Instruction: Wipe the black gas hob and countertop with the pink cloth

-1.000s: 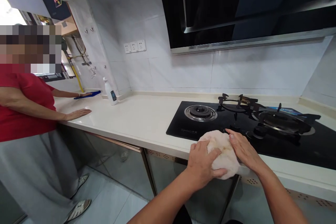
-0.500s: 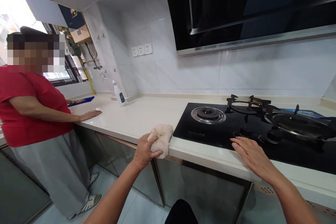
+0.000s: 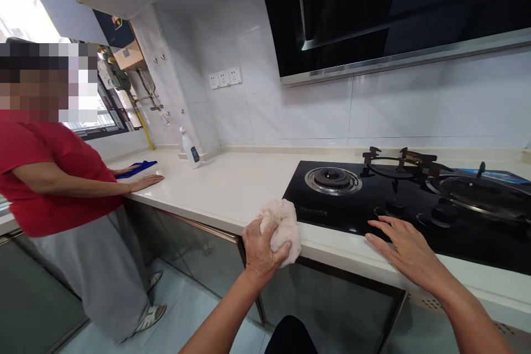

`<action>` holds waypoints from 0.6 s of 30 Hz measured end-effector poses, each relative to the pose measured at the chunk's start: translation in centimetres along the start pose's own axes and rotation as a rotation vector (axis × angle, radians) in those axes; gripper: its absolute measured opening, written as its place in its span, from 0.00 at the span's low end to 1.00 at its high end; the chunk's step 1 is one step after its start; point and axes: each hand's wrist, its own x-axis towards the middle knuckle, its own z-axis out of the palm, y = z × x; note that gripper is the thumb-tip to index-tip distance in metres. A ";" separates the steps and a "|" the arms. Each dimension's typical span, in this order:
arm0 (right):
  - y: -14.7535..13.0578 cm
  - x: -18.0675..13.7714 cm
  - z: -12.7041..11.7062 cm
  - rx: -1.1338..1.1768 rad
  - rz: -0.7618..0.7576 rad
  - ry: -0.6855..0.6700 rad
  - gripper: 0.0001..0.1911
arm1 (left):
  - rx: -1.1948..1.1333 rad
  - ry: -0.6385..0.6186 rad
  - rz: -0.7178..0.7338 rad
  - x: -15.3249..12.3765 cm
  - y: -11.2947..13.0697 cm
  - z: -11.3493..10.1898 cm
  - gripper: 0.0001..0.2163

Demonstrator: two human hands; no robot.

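Note:
My left hand (image 3: 262, 246) is closed around a fluffy pale pink cleaning cloth (image 3: 286, 227). The cloth lies against the front edge of the white countertop (image 3: 232, 188), at the near left corner of the black gas stove (image 3: 323, 213). At the stove's front edge, my right hand (image 3: 400, 246) rests with its fingers stretched out and nothing in it. Just beyond those fingers are the stove's dark control knobs (image 3: 395, 207).
A co-worker in a red shirt (image 3: 62, 177) leans at the left with both hands on the counter, one on a blue cloth (image 3: 139, 168). A white spray bottle (image 3: 190, 149) stands by the wall. The black range hood (image 3: 352, 11) overhangs the stove, which carries pan supports (image 3: 398, 163).
My left hand has moved right along the counter edge with the cloth, up to the stove's corner. My right hand's fingers have spread a little. The co-worker's blue cloth has shifted slightly nearer.

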 end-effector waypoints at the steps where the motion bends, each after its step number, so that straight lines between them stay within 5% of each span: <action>1: 0.0 0.0 -0.1 -0.001 0.000 -0.002 0.36 | -0.012 -0.006 0.009 -0.1 0.2 0.0 0.22; 8: -0.1 -0.4 -0.3 -0.016 -0.008 -0.004 0.34 | -0.088 -0.219 0.014 1.1 -3.7 -0.9 0.24; 14: -0.3 -0.5 -0.2 -0.044 -0.027 0.017 0.33 | -0.088 -0.279 -0.023 3.1 -8.5 -2.1 0.22; 18: -0.2 -0.7 0.0 -0.046 -0.021 0.011 0.34 | -0.021 -0.445 -0.083 5.1 -9.9 -2.9 0.22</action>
